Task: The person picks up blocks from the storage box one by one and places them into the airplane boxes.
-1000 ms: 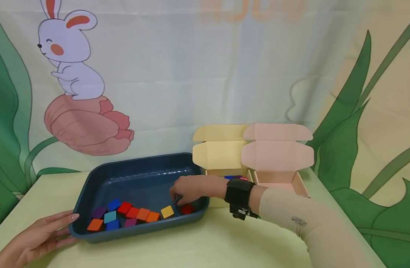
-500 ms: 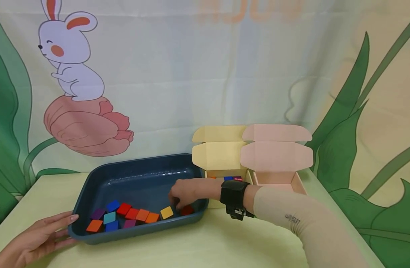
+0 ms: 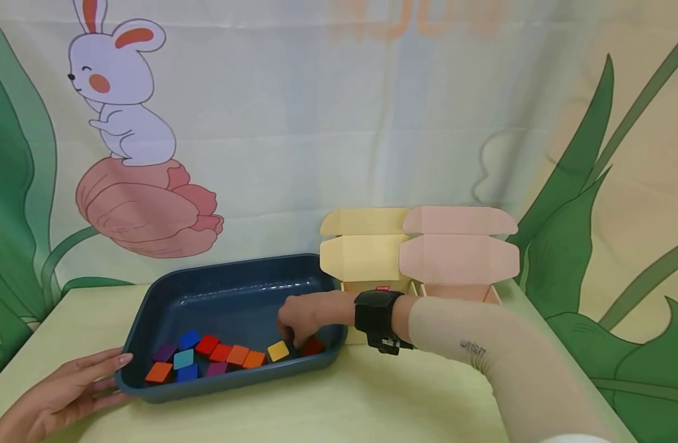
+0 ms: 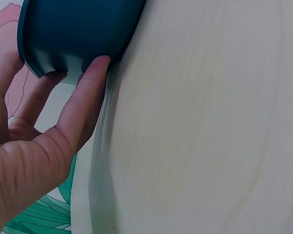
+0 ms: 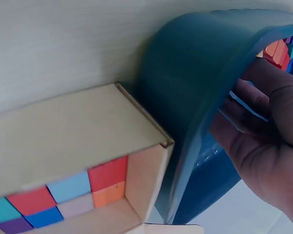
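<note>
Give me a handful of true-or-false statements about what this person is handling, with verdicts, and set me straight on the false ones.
1. The left hand touches the glossy dark blue, rectangular tray. True.
2. Every cube in the tray is blue. False: several colours lie there, including a small, solid yellow cube.
3. The right hand has its fingers inside the tray. True.
4. A pale yellow cardboard box and a pale pink cardboard box stand side by side. True.
5. Both boxes are shut. False: both stand open.
6. The yellow box is empty. False: the right wrist view shows coloured cubes in it.
</note>
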